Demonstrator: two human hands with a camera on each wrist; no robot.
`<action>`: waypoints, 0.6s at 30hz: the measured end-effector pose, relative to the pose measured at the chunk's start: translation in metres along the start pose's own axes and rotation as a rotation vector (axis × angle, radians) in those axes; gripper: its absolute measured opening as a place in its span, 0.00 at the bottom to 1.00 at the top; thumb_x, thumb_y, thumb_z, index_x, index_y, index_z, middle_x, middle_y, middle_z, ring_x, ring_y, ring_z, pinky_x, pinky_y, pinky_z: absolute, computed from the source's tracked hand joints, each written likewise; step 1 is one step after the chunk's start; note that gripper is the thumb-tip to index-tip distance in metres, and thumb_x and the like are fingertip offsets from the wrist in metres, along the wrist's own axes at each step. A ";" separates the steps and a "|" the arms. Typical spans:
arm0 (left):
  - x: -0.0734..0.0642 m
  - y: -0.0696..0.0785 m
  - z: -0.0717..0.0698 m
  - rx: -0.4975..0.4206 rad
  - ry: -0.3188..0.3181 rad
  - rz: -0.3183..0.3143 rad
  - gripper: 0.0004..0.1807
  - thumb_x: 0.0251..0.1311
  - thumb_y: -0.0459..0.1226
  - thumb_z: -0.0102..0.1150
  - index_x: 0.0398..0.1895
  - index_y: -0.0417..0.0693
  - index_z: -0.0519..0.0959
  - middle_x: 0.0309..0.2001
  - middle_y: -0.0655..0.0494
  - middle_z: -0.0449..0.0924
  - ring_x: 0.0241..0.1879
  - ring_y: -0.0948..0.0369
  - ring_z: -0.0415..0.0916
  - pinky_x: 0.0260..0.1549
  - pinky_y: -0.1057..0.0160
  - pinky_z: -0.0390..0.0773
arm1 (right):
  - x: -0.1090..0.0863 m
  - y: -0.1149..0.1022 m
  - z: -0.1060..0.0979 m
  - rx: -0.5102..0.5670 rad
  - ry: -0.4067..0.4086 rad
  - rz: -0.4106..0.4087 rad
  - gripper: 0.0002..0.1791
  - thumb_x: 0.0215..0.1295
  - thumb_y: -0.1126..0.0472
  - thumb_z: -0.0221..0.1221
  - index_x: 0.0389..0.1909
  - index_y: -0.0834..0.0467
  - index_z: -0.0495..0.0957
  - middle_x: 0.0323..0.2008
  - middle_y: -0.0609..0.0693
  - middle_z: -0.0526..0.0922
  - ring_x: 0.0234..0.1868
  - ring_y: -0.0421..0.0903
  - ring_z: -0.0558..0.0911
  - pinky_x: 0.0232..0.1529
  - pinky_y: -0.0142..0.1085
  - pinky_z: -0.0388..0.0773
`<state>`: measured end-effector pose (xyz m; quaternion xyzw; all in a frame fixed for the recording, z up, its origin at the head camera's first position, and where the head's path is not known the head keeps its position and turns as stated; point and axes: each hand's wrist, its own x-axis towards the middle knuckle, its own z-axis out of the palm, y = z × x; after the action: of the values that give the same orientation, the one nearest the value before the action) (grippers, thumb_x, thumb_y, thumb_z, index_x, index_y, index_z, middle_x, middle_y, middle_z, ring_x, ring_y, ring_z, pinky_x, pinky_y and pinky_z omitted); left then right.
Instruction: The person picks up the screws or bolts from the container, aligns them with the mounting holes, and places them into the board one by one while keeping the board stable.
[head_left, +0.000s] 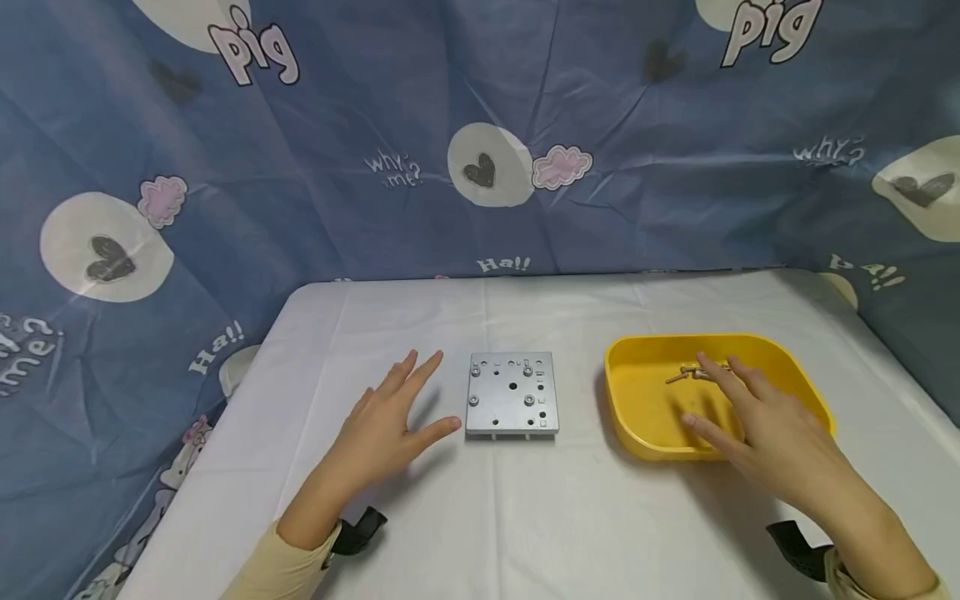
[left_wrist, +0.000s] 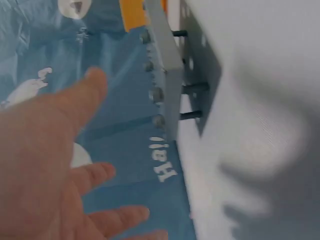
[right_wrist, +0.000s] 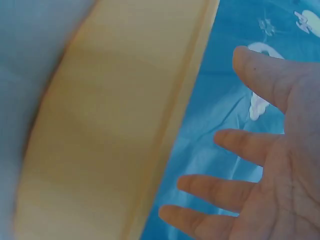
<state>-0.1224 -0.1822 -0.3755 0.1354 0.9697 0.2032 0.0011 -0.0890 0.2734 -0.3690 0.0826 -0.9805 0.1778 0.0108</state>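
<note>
A square silver metal plate [head_left: 497,410] with many holes lies at mid-table in the head view, several socket-head screws in it. Seen side-on in the left wrist view, the plate [left_wrist: 172,80] stands raised off the white cloth on the screws' shanks [left_wrist: 195,88]. My left hand [head_left: 378,433] hovers just left of it, fingers spread and holding nothing. Over the front right of a yellow tray [head_left: 652,452] is my right hand [head_left: 787,442], its fingers apart with nothing in them. Small metal screws [head_left: 684,374] lie in the tray, partly hidden behind the right fingertips.
White cloth [head_left: 420,533] covers the table. A blue printed curtain [head_left: 420,225] hangs behind the far edge and along the sides. Black wrist straps [head_left: 360,531] show at both cuffs. The tray's wall [right_wrist: 115,115] fills much of the right wrist view.
</note>
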 end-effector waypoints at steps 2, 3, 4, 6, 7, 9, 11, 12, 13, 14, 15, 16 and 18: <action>0.009 -0.005 0.002 -0.053 -0.041 0.025 0.53 0.65 0.65 0.68 0.88 0.70 0.53 0.87 0.43 0.53 0.84 0.39 0.56 0.75 0.20 0.59 | 0.002 0.005 -0.004 0.023 -0.005 -0.006 0.45 0.78 0.39 0.61 0.86 0.54 0.56 0.76 0.79 0.62 0.67 0.85 0.70 0.58 0.82 0.68; 0.014 -0.009 0.003 -0.074 -0.062 0.036 0.54 0.64 0.66 0.68 0.88 0.69 0.53 0.87 0.44 0.53 0.84 0.40 0.55 0.75 0.21 0.60 | 0.004 0.008 -0.007 0.029 -0.011 -0.007 0.45 0.79 0.39 0.60 0.86 0.55 0.56 0.75 0.79 0.64 0.66 0.85 0.71 0.57 0.81 0.70; 0.018 -0.012 0.004 -0.096 -0.083 0.049 0.55 0.64 0.66 0.69 0.88 0.69 0.52 0.87 0.45 0.53 0.85 0.40 0.55 0.77 0.23 0.60 | 0.006 0.011 -0.009 0.041 -0.025 -0.003 0.44 0.80 0.40 0.59 0.86 0.56 0.56 0.75 0.79 0.64 0.67 0.84 0.71 0.57 0.81 0.70; 0.027 -0.018 0.007 -0.135 -0.123 0.075 0.57 0.63 0.65 0.70 0.89 0.68 0.50 0.87 0.47 0.53 0.85 0.42 0.54 0.79 0.27 0.60 | 0.010 0.017 -0.013 0.048 -0.047 -0.002 0.42 0.82 0.40 0.56 0.85 0.58 0.57 0.74 0.79 0.66 0.68 0.82 0.70 0.58 0.81 0.70; 0.031 -0.021 0.008 -0.154 -0.139 0.089 0.58 0.62 0.65 0.71 0.89 0.67 0.50 0.87 0.48 0.53 0.85 0.42 0.54 0.80 0.29 0.60 | 0.013 0.020 -0.015 0.042 -0.050 -0.003 0.41 0.82 0.41 0.56 0.84 0.59 0.58 0.73 0.78 0.67 0.67 0.82 0.71 0.57 0.80 0.72; 0.038 -0.027 0.011 -0.186 -0.171 0.114 0.60 0.60 0.65 0.73 0.89 0.66 0.49 0.87 0.50 0.53 0.86 0.43 0.53 0.82 0.32 0.59 | 0.018 0.026 -0.019 0.038 -0.063 -0.005 0.40 0.83 0.42 0.55 0.83 0.62 0.61 0.72 0.78 0.70 0.67 0.81 0.73 0.58 0.79 0.73; 0.044 -0.032 0.014 -0.213 -0.199 0.137 0.62 0.58 0.64 0.75 0.89 0.65 0.49 0.88 0.53 0.52 0.86 0.44 0.52 0.83 0.34 0.58 | 0.024 0.033 -0.024 0.045 -0.075 -0.002 0.37 0.84 0.43 0.55 0.80 0.65 0.64 0.72 0.77 0.71 0.66 0.80 0.75 0.58 0.77 0.74; 0.047 -0.034 0.015 -0.223 -0.209 0.146 0.62 0.58 0.64 0.76 0.89 0.65 0.49 0.88 0.53 0.52 0.86 0.44 0.53 0.83 0.34 0.58 | 0.026 0.036 -0.026 0.049 -0.080 -0.002 0.36 0.84 0.45 0.55 0.79 0.65 0.66 0.71 0.76 0.73 0.65 0.80 0.76 0.58 0.76 0.76; 0.050 -0.035 0.016 -0.235 -0.221 0.151 0.63 0.57 0.64 0.77 0.89 0.65 0.49 0.88 0.53 0.52 0.86 0.44 0.53 0.83 0.34 0.57 | 0.029 0.039 -0.029 0.047 -0.085 -0.003 0.35 0.84 0.46 0.55 0.78 0.66 0.67 0.70 0.76 0.74 0.64 0.79 0.78 0.57 0.75 0.77; 0.052 -0.036 0.017 -0.246 -0.231 0.156 0.64 0.56 0.63 0.78 0.89 0.65 0.50 0.88 0.54 0.52 0.86 0.44 0.52 0.83 0.35 0.57 | 0.031 0.042 -0.031 0.042 -0.091 -0.004 0.34 0.84 0.47 0.55 0.77 0.67 0.68 0.68 0.76 0.76 0.62 0.78 0.80 0.57 0.74 0.79; 0.054 -0.036 0.018 -0.257 -0.242 0.158 0.64 0.55 0.62 0.79 0.89 0.64 0.50 0.88 0.53 0.52 0.86 0.44 0.52 0.83 0.35 0.57 | 0.034 0.045 -0.033 0.033 -0.092 -0.011 0.32 0.84 0.48 0.56 0.76 0.67 0.69 0.66 0.76 0.78 0.60 0.76 0.82 0.56 0.73 0.80; 0.056 -0.037 0.019 -0.266 -0.251 0.165 0.65 0.54 0.61 0.80 0.89 0.63 0.50 0.88 0.53 0.52 0.86 0.44 0.52 0.83 0.35 0.57 | 0.036 0.047 -0.034 0.027 -0.098 -0.015 0.31 0.84 0.50 0.56 0.75 0.68 0.70 0.64 0.76 0.80 0.58 0.75 0.83 0.55 0.71 0.81; 0.060 -0.038 0.021 -0.283 -0.268 0.170 0.66 0.53 0.59 0.82 0.89 0.62 0.50 0.87 0.51 0.53 0.86 0.44 0.52 0.83 0.35 0.57 | 0.041 0.051 -0.037 0.012 -0.099 -0.032 0.29 0.83 0.52 0.58 0.73 0.68 0.72 0.58 0.73 0.85 0.54 0.71 0.87 0.54 0.68 0.84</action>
<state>-0.1888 -0.1914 -0.4068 0.2409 0.9078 0.3171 0.1319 -0.1381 0.3272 -0.3504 0.1070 -0.9773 0.1794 -0.0354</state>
